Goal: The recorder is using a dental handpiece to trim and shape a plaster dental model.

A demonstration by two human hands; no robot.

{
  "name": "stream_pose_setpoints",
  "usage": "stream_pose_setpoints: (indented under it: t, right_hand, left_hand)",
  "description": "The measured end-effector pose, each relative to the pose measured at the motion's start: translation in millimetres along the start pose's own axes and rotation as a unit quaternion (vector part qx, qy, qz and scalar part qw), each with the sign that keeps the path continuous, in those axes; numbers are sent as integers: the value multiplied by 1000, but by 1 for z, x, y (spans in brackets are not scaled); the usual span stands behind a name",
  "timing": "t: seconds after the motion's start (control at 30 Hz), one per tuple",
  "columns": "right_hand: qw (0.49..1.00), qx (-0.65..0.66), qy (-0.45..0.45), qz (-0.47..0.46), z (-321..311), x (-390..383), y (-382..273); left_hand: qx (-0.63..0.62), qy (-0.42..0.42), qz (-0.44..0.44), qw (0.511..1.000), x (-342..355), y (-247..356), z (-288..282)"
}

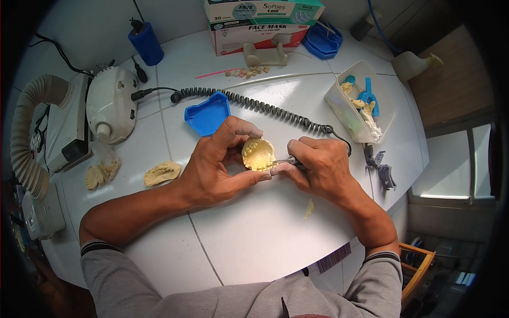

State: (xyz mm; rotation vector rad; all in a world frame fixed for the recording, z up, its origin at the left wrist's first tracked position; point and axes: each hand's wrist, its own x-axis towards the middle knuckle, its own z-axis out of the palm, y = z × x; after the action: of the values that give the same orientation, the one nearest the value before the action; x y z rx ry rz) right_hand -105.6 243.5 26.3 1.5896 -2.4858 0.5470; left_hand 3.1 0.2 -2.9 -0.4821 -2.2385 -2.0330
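Observation:
Over the middle of the table, my left hand [220, 161] is closed round a yellow plaster dental cast [258, 154], thumb below and fingers behind it. The cast's row of teeth and hollow palate face up. My right hand [323, 161] grips a slim metal rotary handpiece [290, 160], whose tip meets the lower right edge of the cast. Most of the handpiece is hidden in my fist. A black coiled cord [254, 102] runs to that hand. Just beyond my left hand lies a blue mould tray [208, 113]. Yellow shavings [309, 209] lie below my right hand.
At left stand a white motor unit [112, 106] and a ribbed hose [32, 127]. Another cast [162, 173] lies by my left forearm. A plastic tub [339, 100] of pieces stands at right, near a grey articulator [383, 172]. Mask boxes [260, 40] are at the back.

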Motion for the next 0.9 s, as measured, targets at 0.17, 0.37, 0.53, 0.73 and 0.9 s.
stream_pose_setpoints:
  t: [0.17,0.37,0.53,0.73,0.9]
  right_hand:
    - [1000,1,0,1,1,0,0]
    - [1000,3,4,-2,2,0,1]
    - [1000,-1,-1,-2,1,-1,1]
    - [1000,3,4,-2,3,-2,3]
    - [1000,1,12,-3,3,-1,1]
  left_hand:
    - [6,2,5,1000,0,0,0]
    - [12,-3,-15,1000,0,3,-1]
    - [1,3,-19,1000,0,4,0]
    - [7,-4,-17,1000,1,1,0]
    - [-2,-3,-14,1000,0,1,-1]
